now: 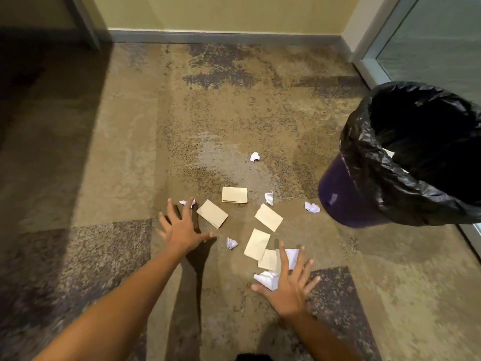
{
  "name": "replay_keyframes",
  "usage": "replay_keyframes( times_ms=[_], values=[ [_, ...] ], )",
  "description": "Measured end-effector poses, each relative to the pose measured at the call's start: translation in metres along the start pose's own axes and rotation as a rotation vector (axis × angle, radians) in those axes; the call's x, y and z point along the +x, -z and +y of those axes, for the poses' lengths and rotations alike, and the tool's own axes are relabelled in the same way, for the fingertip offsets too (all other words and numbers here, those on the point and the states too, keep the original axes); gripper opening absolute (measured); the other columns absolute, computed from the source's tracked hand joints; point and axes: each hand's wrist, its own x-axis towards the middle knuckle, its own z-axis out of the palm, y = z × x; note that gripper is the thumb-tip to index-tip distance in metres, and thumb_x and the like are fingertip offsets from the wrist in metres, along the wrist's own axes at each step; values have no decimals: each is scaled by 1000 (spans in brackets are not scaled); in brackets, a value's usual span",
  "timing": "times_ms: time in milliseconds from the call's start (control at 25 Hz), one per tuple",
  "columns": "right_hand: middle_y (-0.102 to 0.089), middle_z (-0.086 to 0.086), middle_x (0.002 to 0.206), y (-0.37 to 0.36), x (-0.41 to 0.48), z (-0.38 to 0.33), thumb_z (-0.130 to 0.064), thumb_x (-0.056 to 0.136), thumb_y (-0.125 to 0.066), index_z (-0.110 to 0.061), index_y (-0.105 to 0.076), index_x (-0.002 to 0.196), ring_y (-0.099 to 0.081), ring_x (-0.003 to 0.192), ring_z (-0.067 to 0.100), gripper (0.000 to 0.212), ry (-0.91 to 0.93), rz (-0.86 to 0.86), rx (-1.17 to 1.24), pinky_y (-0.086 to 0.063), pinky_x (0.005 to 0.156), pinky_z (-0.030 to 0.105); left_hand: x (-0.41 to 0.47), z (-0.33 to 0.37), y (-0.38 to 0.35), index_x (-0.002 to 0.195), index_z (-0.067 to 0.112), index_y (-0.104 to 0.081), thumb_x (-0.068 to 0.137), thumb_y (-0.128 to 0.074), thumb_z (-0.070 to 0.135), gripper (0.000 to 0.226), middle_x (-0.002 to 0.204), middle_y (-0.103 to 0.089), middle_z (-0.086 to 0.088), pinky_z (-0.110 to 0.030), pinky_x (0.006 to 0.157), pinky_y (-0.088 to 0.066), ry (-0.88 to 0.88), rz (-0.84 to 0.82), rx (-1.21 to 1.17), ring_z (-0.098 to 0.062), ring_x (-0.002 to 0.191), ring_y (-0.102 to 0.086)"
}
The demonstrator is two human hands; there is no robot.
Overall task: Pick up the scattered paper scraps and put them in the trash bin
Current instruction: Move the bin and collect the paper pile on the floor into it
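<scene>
Carpet (104, 152) carries a purple trash bin (343, 196) lined with a black bag (364, 157), at right. Left hand (182, 230) and right hand (289, 287), fingers spread straight, hold nothing among tan paper rectangles (212, 213) and crumpled white scraps (231, 243) left of the bin.

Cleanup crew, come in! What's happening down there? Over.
Left hand open, right hand open, both empty. Paper scraps scattered on carpet. Trash bin near right, nothing blocking.

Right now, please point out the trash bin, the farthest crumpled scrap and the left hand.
trash bin (346, 204), head view, purple wall below the liner
farthest scrap (255, 156), head view, middle of the wad
left hand (182, 227), head view, its back
</scene>
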Motion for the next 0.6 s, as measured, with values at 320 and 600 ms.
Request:
replay_keyframes(
  times_ms=[320,600],
  values=[
    [-4,17,158,-10,32,-8,-81,73,-46,-40,-21,147,-7,145,38,88,362,239,-19,-17,113,62,36,2,-26,147,35,-5,36,-59,90,136,154,14,-25,-63,110,7,-306,-24,53,-46,141,17],
    [-23,6,154,-9,89,-46,-71,86,-31,-49,-32,139,-17,141,33,58,485,260,-82,-21,113,55,18,6,-71,143,46,-24,60,-38,91,96,156,-3,-17,-62,110,6,-622,134,220,-35,145,-1]
  ],
)
